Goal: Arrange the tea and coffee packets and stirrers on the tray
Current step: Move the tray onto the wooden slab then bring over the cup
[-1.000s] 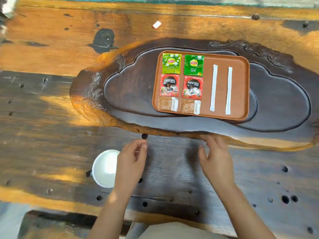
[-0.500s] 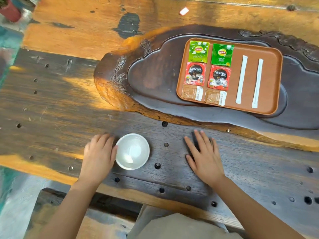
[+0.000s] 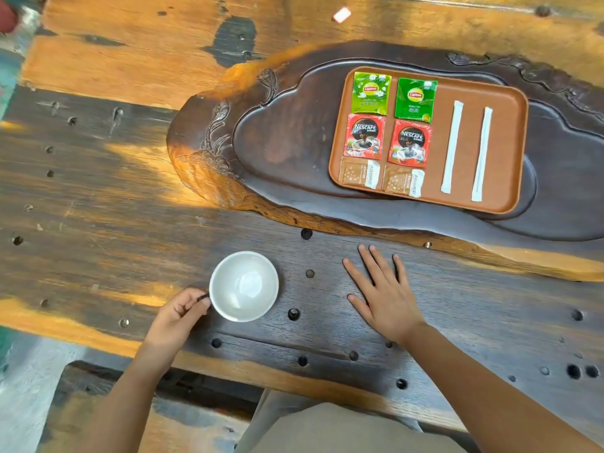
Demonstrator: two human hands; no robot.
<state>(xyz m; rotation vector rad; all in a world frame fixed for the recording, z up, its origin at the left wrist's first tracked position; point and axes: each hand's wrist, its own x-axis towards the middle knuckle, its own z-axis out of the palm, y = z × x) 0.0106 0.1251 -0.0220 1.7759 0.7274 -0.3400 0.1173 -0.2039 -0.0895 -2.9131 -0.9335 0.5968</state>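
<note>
So the tray (image 3: 510, 152) looks pretty much sorted at this point; it sits inside the dark carved wooden slab (image 3: 294, 148) on the big plank table (image 3: 114, 197), and everything on it is lined up in neat columns; two green Lipton tea packets (image 3: 371, 92) at the far edge, two red Nescafe coffee packets (image 3: 364, 136) right below them, two small brown sachets (image 3: 359, 173) nearest the person (sugar maybe, can't read them), and the two white paper-wrapped stirrers (image 3: 452, 146) lying parallel on the right half, apart from each other and from the packets; nothing overlaps as far as I can see, though the right coffee packet is a touch crooked; the left hand (image 3: 178, 317) is pinching the little dark handle of a white cup (image 3: 244, 286) that sits on the table near the front edge, well apart from the tray; the right hand (image 3: 384, 294) is empty, lying flat and spread on the wood, holding nothing; my read is the packet and stirrer arranging is basically done and the step in hand is about the cup, maybe bringing it over; if so the next move needs a steady lift by that tiny handle and a spot beside the tray, or on its bare strip, without nudging the stirrers; there's also a small white scrap (image 3: 341, 14) far back on the table, can't tell what it is.
</note>
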